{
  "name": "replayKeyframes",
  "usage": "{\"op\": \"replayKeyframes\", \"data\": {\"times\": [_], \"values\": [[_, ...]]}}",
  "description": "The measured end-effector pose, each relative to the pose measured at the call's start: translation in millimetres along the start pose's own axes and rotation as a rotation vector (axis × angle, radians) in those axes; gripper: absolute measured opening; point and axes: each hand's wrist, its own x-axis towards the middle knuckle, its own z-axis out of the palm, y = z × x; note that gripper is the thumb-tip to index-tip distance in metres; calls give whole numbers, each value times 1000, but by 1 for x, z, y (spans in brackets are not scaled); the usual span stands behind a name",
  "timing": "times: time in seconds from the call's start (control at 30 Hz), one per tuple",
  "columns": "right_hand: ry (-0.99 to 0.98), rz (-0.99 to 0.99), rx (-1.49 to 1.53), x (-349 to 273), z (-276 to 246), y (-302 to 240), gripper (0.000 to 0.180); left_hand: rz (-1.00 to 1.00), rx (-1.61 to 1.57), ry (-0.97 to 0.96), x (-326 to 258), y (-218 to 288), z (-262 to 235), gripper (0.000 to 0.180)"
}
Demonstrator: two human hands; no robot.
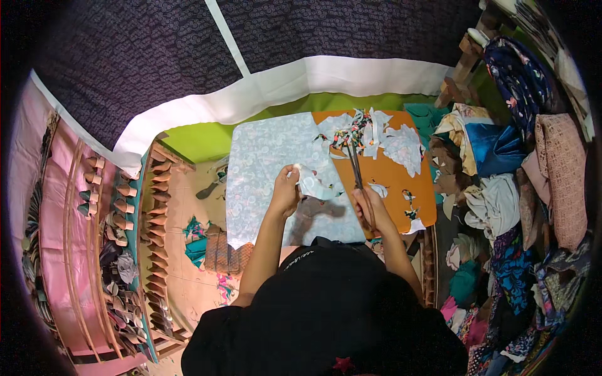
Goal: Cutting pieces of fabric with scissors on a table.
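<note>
Over orange table (399, 180): left hand (286, 190) pinching white cloth piece (311, 184), fingertips together; right hand (374, 210) curled round scissors (357, 168). Scraps (370, 133) on table's far side.

A green wall (195, 136) backs the seemingly tiled floor (188, 276).

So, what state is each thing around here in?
White piece: irregular, pinched in the left hand.
Scissors: gripped in the right hand, tips pointing away; blades open or shut, unclear.
Pale patterned sheet: spread flat.
Orange tabletop: partly covered.
Scraps: loosely heaped.
Brown shoe-shaped pieces: lined up.
Shiny blue cloth: bunched.
</note>
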Motion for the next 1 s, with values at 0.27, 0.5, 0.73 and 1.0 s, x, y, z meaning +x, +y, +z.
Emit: {"op": "replayKeyframes", "data": {"times": [0.27,0.5,0.73,1.0], "values": [[15,-113,-87,1,-3,8,32,143,-361,25,10,-12,-6,26],[-18,21,-113,-3,-7,9,32,61,-309,482,7,-96,-53,44],[-61,194,-65,0,-5,25,38,-251,175,346,-30,-111,-68,45],[-85,28,-348,0,18,38,38,-219,807,226,16,-129,-109,34]]}}
